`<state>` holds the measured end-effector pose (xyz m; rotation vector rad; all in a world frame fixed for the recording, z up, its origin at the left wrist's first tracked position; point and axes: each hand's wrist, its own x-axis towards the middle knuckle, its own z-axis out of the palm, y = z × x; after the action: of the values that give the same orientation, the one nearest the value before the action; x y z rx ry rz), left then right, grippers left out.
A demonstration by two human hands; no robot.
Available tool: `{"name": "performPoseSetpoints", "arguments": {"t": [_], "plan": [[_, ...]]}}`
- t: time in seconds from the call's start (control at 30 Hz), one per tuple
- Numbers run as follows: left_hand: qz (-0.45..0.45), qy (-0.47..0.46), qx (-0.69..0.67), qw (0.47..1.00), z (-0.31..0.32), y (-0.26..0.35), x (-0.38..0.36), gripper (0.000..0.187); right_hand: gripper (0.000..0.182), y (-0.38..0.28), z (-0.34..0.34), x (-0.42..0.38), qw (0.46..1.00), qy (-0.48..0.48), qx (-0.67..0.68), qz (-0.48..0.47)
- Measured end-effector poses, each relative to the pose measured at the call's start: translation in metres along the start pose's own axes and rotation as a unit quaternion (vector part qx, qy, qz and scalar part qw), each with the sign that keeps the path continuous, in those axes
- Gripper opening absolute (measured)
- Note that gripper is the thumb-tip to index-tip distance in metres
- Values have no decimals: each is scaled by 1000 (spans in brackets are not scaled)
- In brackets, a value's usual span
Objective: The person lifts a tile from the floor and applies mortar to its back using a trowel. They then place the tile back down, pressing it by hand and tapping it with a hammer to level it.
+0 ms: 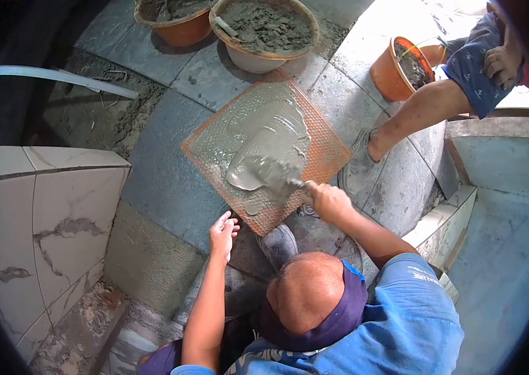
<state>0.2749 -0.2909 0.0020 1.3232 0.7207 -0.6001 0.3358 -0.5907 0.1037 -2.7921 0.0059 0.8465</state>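
Observation:
A square tile [332, 142] lies with its reddish ridged back facing up, and wet grey cement paste [258, 122] covers much of it. My right hand [330, 201] grips the handle of a trowel [277, 173]. The trowel's blade is smeared with paste and rests in the paste near the tile's middle; its edges are hard to make out. Off the tile's near left edge is my left hand [223, 234], holding nothing visible, its fingers loosely apart. A shoe [277, 245] shows by the tile's near corner.
Tubs of mortar [264, 34] stand beyond the tile, with an orange bucket [395, 72] at the right. Another person's bare leg [424, 119] reaches in beside it. Grey floor tiles [164, 169] surround the work; a marbled low wall [70, 225] stands left. A pale strip [67, 78] lies far left.

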Motion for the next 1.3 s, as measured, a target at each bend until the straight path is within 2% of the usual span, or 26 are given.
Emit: {"name": "performPoseSetpoints", "arguments": {"t": [0.1, 0.23, 0.3, 0.4, 0.47, 0.5, 0.57, 0.6, 0.63, 0.7, 0.77, 0.83, 0.9, 1.0, 1.1, 1.13, 1.3], "plan": [[6, -13, -7, 1000, -2, -2, 1, 43, 35, 18, -18, 1, 997, 44, 19, 52], [6, -4, 12, 1000, 3, 4, -2, 42, 41, 20, -21, -7, 994, 44, 95, 2], [1, 3, 14, 1000, 4, 3, -2, 42, 38, 6, -27, -11, 997, 37, 63, -36], [5, 2, 21, 1000, 6, 2, -1, 42, 39, -14, -39, -1, 997, 10, 1, -83], [8, -3, 30, 1000, 7, 1, -1, 44, 39, -16, -35, 18, 978, 15, -69, -196], [9, 3, 25, 1000, 7, 1, -2, 44, 39, -17, -37, 28, 977, 14, -72, -203], [10, -5, 17, 1000, 8, 2, -4, 45, 40, -18, -42, 51, 934, -12, -236, -267], [4, -2, 18, 1000, 9, 7, -7, 43, 40, -23, -43, 71, 916, -68, -313, -241], [5, 3, 15, 1000, 9, 4, -6, 43, 41, -32, -52, 87, 909, -101, -334, -229], [4, -7, 4, 1000, 10, -1, -4, 42, 39, -46, -70, 110, 903, -90, -344, -241], [-7, -2, -1, 1000, 11, -3, -4, 41, 41, -49, -75, 138, 910, -32, -319, -262], [-1, -2, 0, 1000, 12, -4, -3, 41, 46, -56, -86, 153, 924, -25, -284, -256], [-6, -1, 4, 1000, 12, -7, -2, 41, 52, -55, -92, 161, 933, -62, -250, -250], [22, 14, -12, 1000, 13, -14, 1, 39, 50, -33, -87, 165, 922, -175, -160, -305], [13, 6, -9, 1000, 12, -11, 0, 38, 49, -18, -79, 140, 916, -223, -160, -291], [14, 1, -6, 1000, 11, -12, -1, 38, 47, -26, -84, 124, 911, -245, -199, -267], [-17, -24, -11, 1000, 7, -12, 0, 41, 47, 0, -63, 77, 910, -240, -208, -264]]}}
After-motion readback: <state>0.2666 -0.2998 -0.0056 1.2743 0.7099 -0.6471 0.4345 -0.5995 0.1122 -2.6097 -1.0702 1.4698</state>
